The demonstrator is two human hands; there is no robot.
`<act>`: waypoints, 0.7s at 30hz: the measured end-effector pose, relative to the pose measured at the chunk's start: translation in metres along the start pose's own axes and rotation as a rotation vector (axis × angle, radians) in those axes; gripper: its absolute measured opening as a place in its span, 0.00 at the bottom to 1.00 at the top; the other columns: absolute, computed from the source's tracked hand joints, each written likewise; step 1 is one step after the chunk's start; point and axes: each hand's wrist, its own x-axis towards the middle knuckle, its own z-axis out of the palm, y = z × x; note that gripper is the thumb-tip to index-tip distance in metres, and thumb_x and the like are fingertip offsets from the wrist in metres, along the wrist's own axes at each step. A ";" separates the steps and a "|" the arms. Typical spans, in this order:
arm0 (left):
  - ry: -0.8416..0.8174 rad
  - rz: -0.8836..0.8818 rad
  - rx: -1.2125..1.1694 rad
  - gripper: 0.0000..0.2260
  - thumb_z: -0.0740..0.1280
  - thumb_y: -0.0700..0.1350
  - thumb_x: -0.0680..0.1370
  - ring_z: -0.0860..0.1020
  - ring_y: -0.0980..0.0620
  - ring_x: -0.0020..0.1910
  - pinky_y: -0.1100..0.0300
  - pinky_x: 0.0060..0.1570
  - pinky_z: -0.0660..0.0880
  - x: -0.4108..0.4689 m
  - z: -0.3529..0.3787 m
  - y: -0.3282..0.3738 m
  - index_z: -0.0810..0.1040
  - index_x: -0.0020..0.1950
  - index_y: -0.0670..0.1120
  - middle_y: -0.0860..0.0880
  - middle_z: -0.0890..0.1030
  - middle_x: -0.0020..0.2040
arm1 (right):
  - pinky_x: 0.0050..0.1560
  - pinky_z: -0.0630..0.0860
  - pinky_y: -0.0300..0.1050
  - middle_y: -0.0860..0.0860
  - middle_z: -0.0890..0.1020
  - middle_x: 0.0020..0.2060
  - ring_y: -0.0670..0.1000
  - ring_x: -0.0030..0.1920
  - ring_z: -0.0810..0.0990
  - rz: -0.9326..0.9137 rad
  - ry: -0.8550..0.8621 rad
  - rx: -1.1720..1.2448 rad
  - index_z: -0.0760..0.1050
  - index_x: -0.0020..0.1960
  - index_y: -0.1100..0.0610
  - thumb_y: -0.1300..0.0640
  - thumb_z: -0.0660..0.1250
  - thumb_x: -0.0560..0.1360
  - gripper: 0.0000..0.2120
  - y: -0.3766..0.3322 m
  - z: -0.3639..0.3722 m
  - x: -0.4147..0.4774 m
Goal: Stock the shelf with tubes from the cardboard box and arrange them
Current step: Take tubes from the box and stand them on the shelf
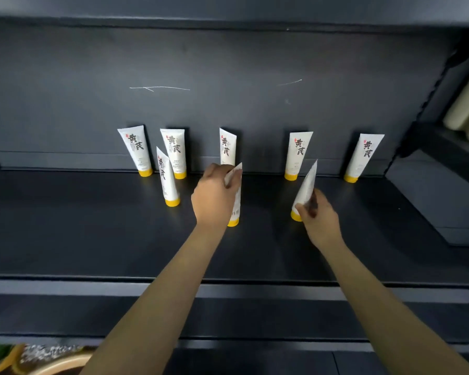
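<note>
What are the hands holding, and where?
Left hand grips one tube near its top; right hand grips a second tube low, near its yellow cap.

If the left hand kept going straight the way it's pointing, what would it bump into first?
Probably the middle back tube, leaning on the back wall just beyond the held tube in the left hand; depth is hard to judge.

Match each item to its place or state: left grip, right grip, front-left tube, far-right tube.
Column one:
1 left grip
2 right grip
3 front-left tube
4 far-right tube

Column two:
A stands at the back, untouched
B holds the tilted tube near its cap
C stands further forward, untouched
D holds the middle tube near its top

Pairs: 1-D, 2-B, 3-C, 4-A
</note>
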 end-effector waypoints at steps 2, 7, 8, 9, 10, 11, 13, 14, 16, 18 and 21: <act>0.027 -0.005 -0.063 0.12 0.67 0.52 0.76 0.78 0.49 0.50 0.57 0.42 0.74 -0.006 0.007 -0.008 0.77 0.57 0.48 0.51 0.79 0.53 | 0.57 0.70 0.41 0.54 0.76 0.62 0.53 0.60 0.76 0.001 0.018 -0.016 0.63 0.73 0.56 0.57 0.67 0.76 0.27 0.003 0.003 0.006; -0.186 -0.101 -0.209 0.23 0.72 0.49 0.73 0.72 0.54 0.62 0.55 0.53 0.75 -0.026 0.016 -0.039 0.68 0.65 0.48 0.52 0.75 0.61 | 0.53 0.71 0.40 0.54 0.76 0.61 0.47 0.52 0.76 -0.012 0.057 -0.039 0.63 0.73 0.55 0.57 0.69 0.75 0.29 0.008 0.008 0.011; -0.222 -0.086 -0.225 0.24 0.72 0.47 0.73 0.72 0.54 0.61 0.56 0.54 0.76 -0.030 0.018 -0.046 0.69 0.65 0.47 0.51 0.74 0.60 | 0.52 0.71 0.39 0.54 0.76 0.61 0.47 0.51 0.75 -0.011 0.072 -0.040 0.63 0.72 0.55 0.58 0.70 0.74 0.29 0.007 0.009 0.013; -0.249 -0.071 -0.240 0.23 0.72 0.46 0.73 0.72 0.54 0.60 0.57 0.53 0.76 -0.032 0.019 -0.052 0.70 0.65 0.46 0.50 0.74 0.59 | 0.52 0.70 0.39 0.54 0.75 0.61 0.46 0.50 0.74 -0.004 0.087 -0.030 0.64 0.72 0.55 0.58 0.70 0.74 0.29 0.006 0.010 0.015; -0.269 -0.064 -0.254 0.23 0.73 0.46 0.73 0.73 0.54 0.58 0.58 0.53 0.76 -0.033 0.020 -0.057 0.71 0.65 0.46 0.50 0.74 0.57 | 0.51 0.70 0.39 0.54 0.75 0.61 0.46 0.50 0.74 0.004 0.101 -0.016 0.64 0.71 0.55 0.59 0.71 0.73 0.29 0.004 0.010 0.017; -0.283 -0.060 -0.261 0.22 0.72 0.45 0.73 0.74 0.55 0.56 0.60 0.52 0.75 -0.031 0.020 -0.060 0.71 0.64 0.45 0.51 0.74 0.56 | 0.50 0.70 0.39 0.54 0.75 0.61 0.47 0.50 0.75 0.009 0.110 0.000 0.65 0.70 0.55 0.59 0.71 0.73 0.29 0.004 0.012 0.019; -0.289 -0.038 -0.256 0.20 0.72 0.44 0.73 0.74 0.55 0.53 0.63 0.50 0.74 -0.024 0.023 -0.062 0.73 0.64 0.45 0.50 0.75 0.54 | 0.51 0.71 0.40 0.54 0.76 0.60 0.50 0.53 0.77 0.009 0.118 0.025 0.65 0.69 0.54 0.60 0.72 0.72 0.29 0.006 0.014 0.022; -0.283 -0.030 -0.251 0.20 0.72 0.43 0.73 0.74 0.55 0.51 0.63 0.50 0.74 -0.019 0.025 -0.063 0.73 0.63 0.45 0.49 0.76 0.54 | 0.51 0.72 0.41 0.54 0.77 0.59 0.51 0.54 0.78 0.006 0.119 0.032 0.65 0.69 0.54 0.59 0.73 0.71 0.29 0.008 0.015 0.024; -0.264 -0.038 -0.236 0.19 0.72 0.43 0.73 0.74 0.55 0.49 0.63 0.49 0.73 -0.009 0.031 -0.063 0.74 0.63 0.44 0.49 0.75 0.52 | 0.52 0.73 0.42 0.54 0.77 0.58 0.52 0.55 0.78 0.000 0.119 0.030 0.66 0.68 0.54 0.59 0.73 0.71 0.28 0.012 0.017 0.028; -0.249 -0.062 -0.234 0.19 0.72 0.43 0.73 0.74 0.55 0.48 0.64 0.48 0.71 0.001 0.038 -0.064 0.74 0.63 0.43 0.50 0.73 0.52 | 0.52 0.73 0.41 0.54 0.77 0.58 0.52 0.55 0.78 0.005 0.112 0.030 0.66 0.67 0.55 0.59 0.73 0.71 0.28 0.014 0.017 0.032; -0.237 -0.106 -0.262 0.19 0.71 0.44 0.74 0.75 0.54 0.48 0.64 0.49 0.71 0.010 0.049 -0.067 0.74 0.63 0.44 0.51 0.73 0.52 | 0.55 0.74 0.43 0.54 0.77 0.58 0.52 0.57 0.77 0.026 0.086 0.018 0.68 0.65 0.56 0.57 0.74 0.71 0.26 0.019 0.017 0.040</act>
